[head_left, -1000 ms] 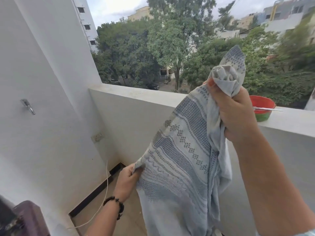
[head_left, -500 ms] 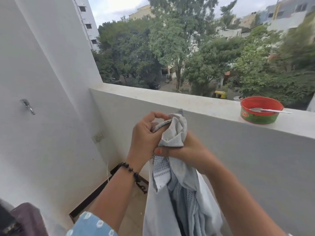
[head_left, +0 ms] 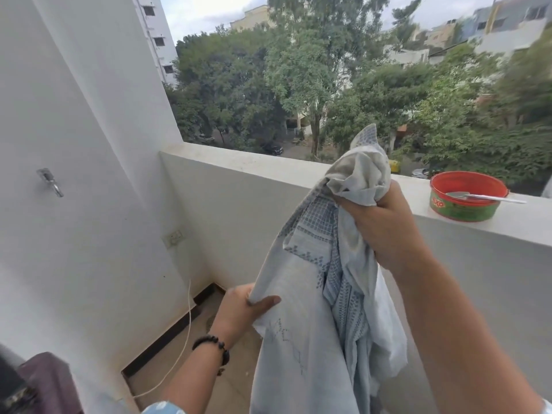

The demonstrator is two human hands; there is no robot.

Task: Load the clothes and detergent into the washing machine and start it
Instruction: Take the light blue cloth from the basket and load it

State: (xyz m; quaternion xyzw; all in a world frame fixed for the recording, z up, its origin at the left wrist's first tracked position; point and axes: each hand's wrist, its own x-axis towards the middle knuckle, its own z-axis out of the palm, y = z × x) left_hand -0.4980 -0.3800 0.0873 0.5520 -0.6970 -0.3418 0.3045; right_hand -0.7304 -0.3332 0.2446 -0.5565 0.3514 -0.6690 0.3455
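Both hands have parted since half a second ago, when they met at the centre of the frame around a bunched cloth: the right hand [head_left: 385,231] has risen to the centre right, and the left hand [head_left: 242,309] has dropped to the lower centre. A pale blue-grey patterned garment [head_left: 316,309] hangs between them, its top gathered into a wad above the right fist, whose fingers are curled tight around the fabric. Lower down, the left hand pinches the garment's left edge, thumb on the front of the cloth and the other fingers hidden behind it; a dark beaded bracelet [head_left: 213,348] circles that wrist. Most of the garment falls in loose folds to the bottom edge of the frame. On the white balcony parapet [head_left: 239,158] at the right stands a red and green round tin [head_left: 466,195] with a metal spoon [head_left: 484,197] resting across its open top. At the left, a metal tap [head_left: 50,182] juts from the white wall [head_left: 74,144], with a wall socket [head_left: 173,236] lower down and a white cord [head_left: 185,339] trailing to the tiled floor. A maroon object [head_left: 44,380], only partly visible, sits in the lower left corner. Trees and buildings fill the upper frame.
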